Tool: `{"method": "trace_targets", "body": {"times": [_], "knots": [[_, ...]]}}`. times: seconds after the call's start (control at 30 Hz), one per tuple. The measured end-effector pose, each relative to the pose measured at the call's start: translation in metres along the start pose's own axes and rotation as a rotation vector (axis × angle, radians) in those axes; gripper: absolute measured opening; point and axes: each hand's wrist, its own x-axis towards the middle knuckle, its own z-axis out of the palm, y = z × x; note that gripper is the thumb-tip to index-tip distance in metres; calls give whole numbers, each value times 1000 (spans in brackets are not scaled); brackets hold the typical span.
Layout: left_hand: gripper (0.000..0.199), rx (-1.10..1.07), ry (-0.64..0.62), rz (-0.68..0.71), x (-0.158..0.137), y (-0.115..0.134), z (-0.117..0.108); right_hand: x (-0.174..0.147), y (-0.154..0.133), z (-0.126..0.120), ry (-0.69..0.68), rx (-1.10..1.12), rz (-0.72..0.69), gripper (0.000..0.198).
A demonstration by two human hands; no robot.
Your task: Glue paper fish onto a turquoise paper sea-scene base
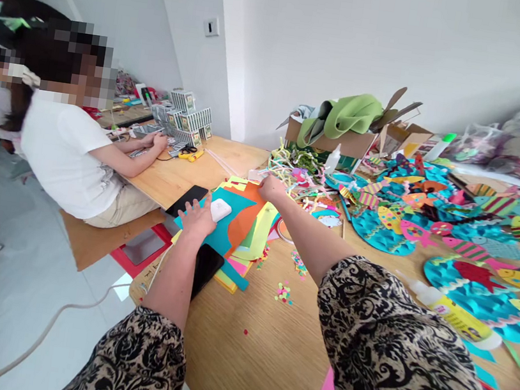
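My left hand [199,217] lies with fingers spread on a sheet of blue paper [236,204], its edge against a small white case-like device [220,209]. Beneath the blue sheet and beside it are orange paper [247,219] and yellow-green paper [262,231], stacked unevenly. At the far edge of this stack my right hand [271,187] is closed, fingertips together near a small whitish piece [256,174]; what it pinches is not clear. One black phone [206,268] rests by my left wrist, and a flat black device [187,201] lies beyond my left fingers.
Blue discs with paper fish [389,221] cover the right side, near a glue bottle [462,320]. Behind stands a cardboard box [298,132] holding green felt [355,119]. Confetti dots [283,292] lie mid-table. A person [69,136] sits at the adjoining table, left.
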Motion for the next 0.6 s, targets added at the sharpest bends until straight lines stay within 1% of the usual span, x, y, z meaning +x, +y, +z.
{"method": "trace_targets", "body": {"times": [0.07,0.1,0.17,0.23,0.33,0.47,0.6], "knots": [[91,15,71,51,-19,0,-3,-1,2,-2,-35,-8,-7,34],[91,14,88,110,-30,0,-4,-2,2,-4,-52,-12,-11,35],[91,30,41,176,-53,0,-2,-4,3,-7,-78,-17,-18,36],[88,36,7,260,-74,-1,5,-6,2,-11,-93,-20,-25,36],[76,18,-10,345,-93,-1,18,-10,-2,-16,-93,-19,-36,32],[55,14,80,392,-106,2,32,-14,-8,-21,-51,-7,-52,23],[25,53,138,394,-112,4,38,-22,-16,-23,3,-17,-43,29]]}}
